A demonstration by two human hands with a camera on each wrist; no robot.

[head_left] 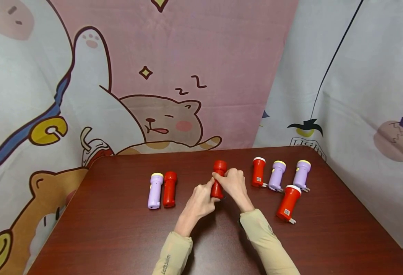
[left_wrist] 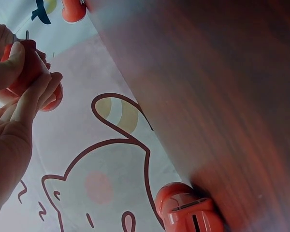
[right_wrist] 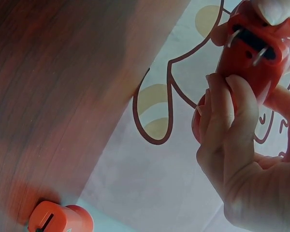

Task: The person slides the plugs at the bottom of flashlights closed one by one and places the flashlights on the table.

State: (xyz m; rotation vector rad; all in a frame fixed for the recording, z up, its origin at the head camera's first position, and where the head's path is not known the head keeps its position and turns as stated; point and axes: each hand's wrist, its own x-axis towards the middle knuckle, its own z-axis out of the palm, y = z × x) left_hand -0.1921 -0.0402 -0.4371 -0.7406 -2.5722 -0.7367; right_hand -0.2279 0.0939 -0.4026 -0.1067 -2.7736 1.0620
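Note:
A red flashlight is held above the table between both hands. My left hand grips it from the left near its tail end, and my right hand holds it from the right, fingers round the body. In the right wrist view, two metal plug prongs stick out of the tail of the flashlight, close to the left thumb. One prong also shows on the flashlight in the left wrist view. Fingers hide part of its body.
On the left, a purple flashlight and a red flashlight lie side by side. To the right lie two red flashlights and two purple ones, their prongs out. A printed cloth hangs behind the brown table.

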